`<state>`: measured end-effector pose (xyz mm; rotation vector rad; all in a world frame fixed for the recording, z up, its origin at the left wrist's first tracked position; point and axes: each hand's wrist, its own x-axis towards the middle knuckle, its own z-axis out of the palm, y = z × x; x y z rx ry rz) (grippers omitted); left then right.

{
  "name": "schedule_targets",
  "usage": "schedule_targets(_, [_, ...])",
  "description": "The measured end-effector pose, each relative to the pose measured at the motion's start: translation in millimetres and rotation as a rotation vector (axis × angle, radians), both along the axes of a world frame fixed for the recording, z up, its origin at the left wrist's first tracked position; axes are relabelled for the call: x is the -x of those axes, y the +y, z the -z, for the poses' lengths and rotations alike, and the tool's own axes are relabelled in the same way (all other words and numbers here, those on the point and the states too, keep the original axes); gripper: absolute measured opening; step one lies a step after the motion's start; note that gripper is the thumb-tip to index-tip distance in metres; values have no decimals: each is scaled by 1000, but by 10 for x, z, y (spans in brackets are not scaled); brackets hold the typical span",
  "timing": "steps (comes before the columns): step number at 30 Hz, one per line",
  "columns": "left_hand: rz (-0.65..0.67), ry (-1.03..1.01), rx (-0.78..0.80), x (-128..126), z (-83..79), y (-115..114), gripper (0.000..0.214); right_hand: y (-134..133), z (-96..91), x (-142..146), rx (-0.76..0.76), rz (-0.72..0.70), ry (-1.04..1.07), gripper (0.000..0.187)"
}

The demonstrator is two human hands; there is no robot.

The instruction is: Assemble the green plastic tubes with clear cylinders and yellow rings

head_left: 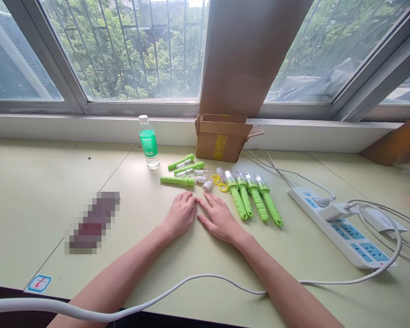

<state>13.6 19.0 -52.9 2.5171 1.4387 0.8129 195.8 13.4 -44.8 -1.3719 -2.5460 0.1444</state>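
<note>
Palm down on the table rests my left hand (180,214), its fingers close together and slightly bent, holding nothing. My right hand (220,218) lies flat beside it with fingers apart, also holding nothing; the fingertips of both nearly meet. Just beyond them are a loose green handle (177,181), a small white cylindrical part (207,185) and yellow rings (222,187). Further back lie more green handles (189,167) and clear plastic tubes (202,173). Right of my right hand, several green sticks with clear domed tops (254,196) lie in a row.
A water bottle (148,143) and an opened cardboard box (220,139) stand at the back. To the right sits a power strip (341,232) with plugs and cables. A white cable (177,284) crosses near the front edge. A blurred dark item (95,221) lies left.
</note>
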Motion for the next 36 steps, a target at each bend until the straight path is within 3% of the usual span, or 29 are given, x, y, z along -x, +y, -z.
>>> schedule_targets(13, [-1,-106,26,50,-22,55,25,-5,-6,0,-6,2,-6,53])
schedule_targets(17, [-74,-103,-2,95,-30,123,30,-4,-2,-6,-6,0,-5,53])
schedule_targets(21, [-198,-111,-51,150,-13,192,48,-4,-13,-5,-5,2,-7,53])
schedule_targets(25, [-293,-83,2,169,36,225,61,-4,-24,1,-5,3,-14,53])
schedule_targets(36, [-287,7,56,154,70,233,63,-8,-31,9,-3,5,-9,52])
